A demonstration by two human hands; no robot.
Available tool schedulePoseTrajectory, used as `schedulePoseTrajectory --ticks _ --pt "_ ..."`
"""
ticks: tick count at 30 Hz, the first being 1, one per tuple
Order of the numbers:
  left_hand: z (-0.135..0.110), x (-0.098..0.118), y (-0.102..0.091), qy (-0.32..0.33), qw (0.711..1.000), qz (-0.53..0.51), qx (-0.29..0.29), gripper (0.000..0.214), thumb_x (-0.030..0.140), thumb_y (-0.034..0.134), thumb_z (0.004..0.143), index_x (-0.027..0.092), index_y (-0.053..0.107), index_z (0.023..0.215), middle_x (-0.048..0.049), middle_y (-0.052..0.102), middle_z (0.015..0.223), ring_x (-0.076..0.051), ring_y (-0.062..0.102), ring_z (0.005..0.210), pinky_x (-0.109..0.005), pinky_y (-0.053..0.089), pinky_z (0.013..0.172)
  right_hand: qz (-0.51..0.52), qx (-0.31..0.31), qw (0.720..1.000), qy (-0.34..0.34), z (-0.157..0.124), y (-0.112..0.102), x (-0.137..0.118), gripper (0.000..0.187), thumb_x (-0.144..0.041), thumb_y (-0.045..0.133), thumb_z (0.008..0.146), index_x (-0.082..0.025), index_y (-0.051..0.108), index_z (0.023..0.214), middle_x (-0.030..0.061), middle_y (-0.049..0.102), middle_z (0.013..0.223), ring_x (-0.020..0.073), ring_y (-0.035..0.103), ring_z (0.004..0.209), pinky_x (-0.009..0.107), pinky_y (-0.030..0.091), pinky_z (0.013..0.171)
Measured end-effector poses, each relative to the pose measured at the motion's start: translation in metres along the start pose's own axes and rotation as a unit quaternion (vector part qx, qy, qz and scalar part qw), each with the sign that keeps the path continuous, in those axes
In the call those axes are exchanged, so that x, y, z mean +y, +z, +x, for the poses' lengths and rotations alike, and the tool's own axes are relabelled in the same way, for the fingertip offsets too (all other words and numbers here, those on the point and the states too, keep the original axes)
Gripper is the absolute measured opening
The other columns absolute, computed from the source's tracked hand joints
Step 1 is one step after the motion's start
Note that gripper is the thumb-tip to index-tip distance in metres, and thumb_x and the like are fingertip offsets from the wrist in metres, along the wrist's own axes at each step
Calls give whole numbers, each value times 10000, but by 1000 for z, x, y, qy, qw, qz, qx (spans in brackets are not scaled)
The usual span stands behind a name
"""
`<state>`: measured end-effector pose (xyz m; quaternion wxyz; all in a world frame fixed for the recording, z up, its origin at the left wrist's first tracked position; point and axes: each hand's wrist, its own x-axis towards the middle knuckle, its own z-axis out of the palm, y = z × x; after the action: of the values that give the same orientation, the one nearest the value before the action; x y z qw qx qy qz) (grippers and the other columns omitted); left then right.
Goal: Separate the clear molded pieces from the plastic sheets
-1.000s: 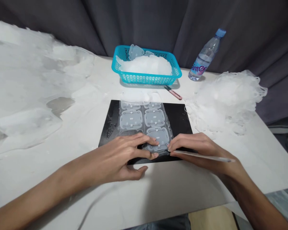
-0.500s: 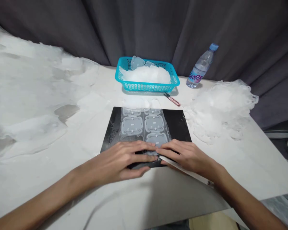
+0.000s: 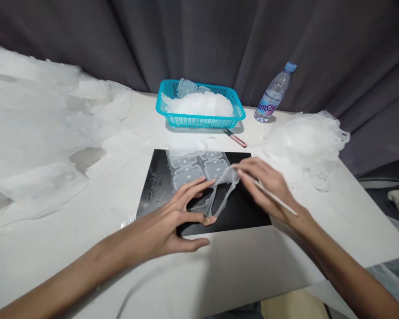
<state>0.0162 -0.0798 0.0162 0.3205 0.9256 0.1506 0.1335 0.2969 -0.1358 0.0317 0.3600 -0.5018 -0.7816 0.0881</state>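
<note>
Translucent rubbery sheet (image 3: pixel 216 168) looks mid-peel, right hand (image 3: pixel 270 180) pinching it plus slim white stick (image 3: pixel 278 200), left hand (image 3: pixel 177 216) splayed, so tug gently next.

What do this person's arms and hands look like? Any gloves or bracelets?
The left hand and right hand are gloveless, with slim fingers. The forearms look slender, and I see no sleeves, bracelets, watch or rings.

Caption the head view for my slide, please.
Left hand on a translucent sheet over a black board; right hand holding a raised piece and a white tool.
</note>
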Motion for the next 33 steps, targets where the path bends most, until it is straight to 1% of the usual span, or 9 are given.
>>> schedulePoseTrajectory --ticks 5,10,12,14,16,18,25,29,33 --pt "0 4 -5 -51 999 -5 -5 294 421 737 953 381 753 1244 -59 357 1624 -317 410 1468 -485 477 1173 114 -79 990 27 -9 -5 -13 262 -222 560 1068 -232 658 1311 82 672 1159 196 656 1094 345 546 967" --pt "12 13 -12 -168 974 -79 127 382 520 540 1044 245 798 986 -61 636 1021 -204 607 974 -354 541 939 110 -62 992 -12 -14 1 -18 289 -198 584 1053 -210 658 1332 81 669 1098 183 657 1034 322 562 912" --pt "23 16 -14 -244 939 -204 131 560 628 449 1040 204 793 915 -46 664 825 -173 584 747 -299 527 709 83 -37 994 -62 -12 7 -20 312 -169 580 1047 -189 639 1353 86 677 1065 185 653 977 322 575 861" --pt "33 18 -14 -319 880 -343 73 691 727 420 996 163 795 860 -62 706 742 -153 551 613 -257 431 525 41 -2 992 -120 -10 14 -23 342 -129 569 1037 -166 613 1374 102 691 1057 190 639 923 332 580 817" --pt "41 20 -11 -365 821 -438 30 666 742 557 923 128 786 805 -92 745 758 -149 583 610 -228 383 470 11 15 987 -160 -10 18 -26 352 -103 568 1026 -152 606 1373 107 699 1056 188 621 894 325 578 793" --pt "45 22 -7 -374 782 -497 51 519 639 755 838 122 782 801 -87 760 788 -149 645 690 -200 454 538 14 3 988 -156 -12 16 -27 331 -130 575 1027 -158 625 1353 102 690 1071 199 607 942 337 575 833" --pt "41 30 3 -363 704 -583 180 338 365 888 816 144 791 1052 -105 786 1123 -208 733 1042 -266 591 945 74 83 987 119 -18 3 -19 326 -226 378 1102 -217 691 1195 120 564 1283 245 526 1266 450 448 1089" --pt "40 31 6 -338 696 -592 226 273 317 864 852 146 779 1047 -93 774 1162 -209 707 1109 -287 592 997 168 -28 964 206 -15 15 -25 222 -367 480 1083 -226 637 1151 64 593 1066 205 587 999 380 491 923" --pt "41 34 8 -313 694 -603 239 271 297 857 858 136 756 1051 -103 786 1137 -218 720 1086 -305 587 1008 243 -87 923 285 -14 18 -31 237 -466 629 999 -238 667 1053 -28 473 795 140 453 703 294 405 691"
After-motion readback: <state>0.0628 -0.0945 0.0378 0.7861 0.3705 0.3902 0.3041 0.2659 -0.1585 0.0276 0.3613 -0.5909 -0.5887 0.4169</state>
